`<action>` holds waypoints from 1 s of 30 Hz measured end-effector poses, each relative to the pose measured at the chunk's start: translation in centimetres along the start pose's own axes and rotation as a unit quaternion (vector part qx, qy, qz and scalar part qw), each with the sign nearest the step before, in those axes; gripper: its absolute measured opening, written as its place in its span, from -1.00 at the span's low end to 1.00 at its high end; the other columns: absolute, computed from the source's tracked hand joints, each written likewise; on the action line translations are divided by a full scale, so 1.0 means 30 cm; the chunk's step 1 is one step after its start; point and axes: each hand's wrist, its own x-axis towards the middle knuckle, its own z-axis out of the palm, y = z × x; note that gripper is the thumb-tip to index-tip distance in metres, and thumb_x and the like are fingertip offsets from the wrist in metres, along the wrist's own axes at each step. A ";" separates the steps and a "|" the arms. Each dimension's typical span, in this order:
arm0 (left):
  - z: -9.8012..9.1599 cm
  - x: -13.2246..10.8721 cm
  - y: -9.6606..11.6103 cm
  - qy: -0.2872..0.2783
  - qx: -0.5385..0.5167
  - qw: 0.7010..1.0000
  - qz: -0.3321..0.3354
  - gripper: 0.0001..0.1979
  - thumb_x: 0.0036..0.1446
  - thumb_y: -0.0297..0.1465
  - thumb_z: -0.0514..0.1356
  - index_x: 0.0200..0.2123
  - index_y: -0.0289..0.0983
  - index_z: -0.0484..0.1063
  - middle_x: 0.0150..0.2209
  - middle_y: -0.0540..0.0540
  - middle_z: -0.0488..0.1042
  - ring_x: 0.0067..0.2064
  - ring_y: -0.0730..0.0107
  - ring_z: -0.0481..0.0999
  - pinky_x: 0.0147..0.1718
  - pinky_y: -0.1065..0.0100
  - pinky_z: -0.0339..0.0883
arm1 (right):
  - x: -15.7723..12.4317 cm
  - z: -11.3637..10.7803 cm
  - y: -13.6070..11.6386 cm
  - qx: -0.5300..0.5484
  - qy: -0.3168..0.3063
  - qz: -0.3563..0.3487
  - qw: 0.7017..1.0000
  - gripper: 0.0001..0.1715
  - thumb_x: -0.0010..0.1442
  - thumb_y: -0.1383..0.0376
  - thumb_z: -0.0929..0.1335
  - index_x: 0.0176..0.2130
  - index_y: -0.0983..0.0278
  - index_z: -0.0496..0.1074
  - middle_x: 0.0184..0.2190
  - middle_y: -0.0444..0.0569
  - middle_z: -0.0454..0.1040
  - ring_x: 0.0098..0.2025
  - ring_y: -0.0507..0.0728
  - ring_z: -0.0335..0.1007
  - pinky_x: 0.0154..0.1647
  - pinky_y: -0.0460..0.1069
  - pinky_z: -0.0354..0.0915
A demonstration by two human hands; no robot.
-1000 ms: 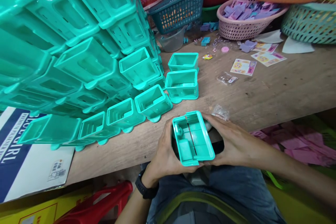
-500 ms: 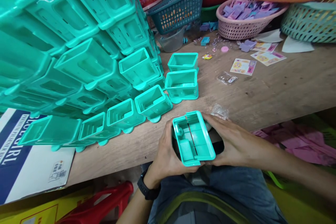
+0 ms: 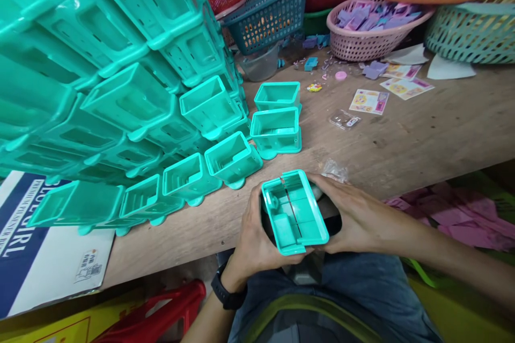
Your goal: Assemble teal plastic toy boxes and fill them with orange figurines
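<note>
A teal plastic box (image 3: 300,209) made of two halves is gripped from both sides just off the table's front edge. Its open side faces up, and a thin gap runs between the halves. My left hand (image 3: 253,236) wraps round its left side and lower edge; a dark watch is on that wrist. Around the right side curves my right hand (image 3: 348,214), its thumb and fingers partly behind the box. Left of my hands, several similar teal boxes, one of them (image 3: 233,158) nearby, stand in a row on the wooden table (image 3: 422,134).
A tall stack of teal boxes (image 3: 100,27) fills the left. Baskets, including a pink one (image 3: 368,37) with purple parts, line the back. Printed cards (image 3: 369,102), a clear plastic piece (image 3: 345,119) and small parts lie on the table. A red stool (image 3: 161,316) is below.
The view has shifted slightly, so things on the table appear a little further left. Both hands keep the same hold on the box, and its two halves look unchanged.
</note>
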 end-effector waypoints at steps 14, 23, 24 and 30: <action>0.010 -0.010 -0.025 -0.003 -0.015 1.000 0.003 0.20 -0.27 -0.20 0.60 0.37 0.02 0.01 0.12 -0.13 0.43 0.05 -0.17 0.54 0.08 -0.24 0.48 | 0.014 -0.016 0.024 0.006 -0.031 0.000 0.999 0.39 -0.09 0.12 0.62 0.48 0.15 -0.09 0.39 0.27 0.29 0.34 0.53 0.33 0.26 0.50 0.30; 0.013 -0.012 -0.016 0.001 -0.001 1.000 -0.006 0.16 -0.26 -0.27 0.57 0.37 -0.03 0.03 0.16 -0.15 0.43 0.04 -0.12 0.55 0.09 -0.21 0.48 | 0.026 -0.018 0.008 0.020 -0.034 -0.010 0.999 0.39 -0.09 0.17 0.61 0.50 0.11 -0.08 0.32 0.18 0.37 0.31 0.49 0.35 0.29 0.40 0.27; 0.014 -0.012 -0.016 0.001 0.001 1.000 -0.006 0.16 -0.25 -0.26 0.56 0.37 -0.04 0.03 0.16 -0.15 0.43 0.04 -0.11 0.56 0.10 -0.20 0.48 | 0.029 -0.021 0.005 0.018 -0.039 -0.008 0.999 0.39 -0.09 0.19 0.61 0.50 0.11 -0.08 0.30 0.17 0.39 0.30 0.48 0.36 0.28 0.39 0.28; 0.012 -0.011 -0.012 0.009 0.014 1.000 0.002 0.17 -0.26 -0.22 0.57 0.37 -0.15 0.04 0.13 -0.19 0.46 0.05 -0.05 0.57 0.09 -0.06 0.50 | 0.038 -0.032 -0.008 0.009 -0.050 -0.012 0.999 0.38 -0.05 0.14 0.61 0.48 0.07 -0.14 0.25 0.16 0.41 0.25 0.47 0.39 0.25 0.39 0.27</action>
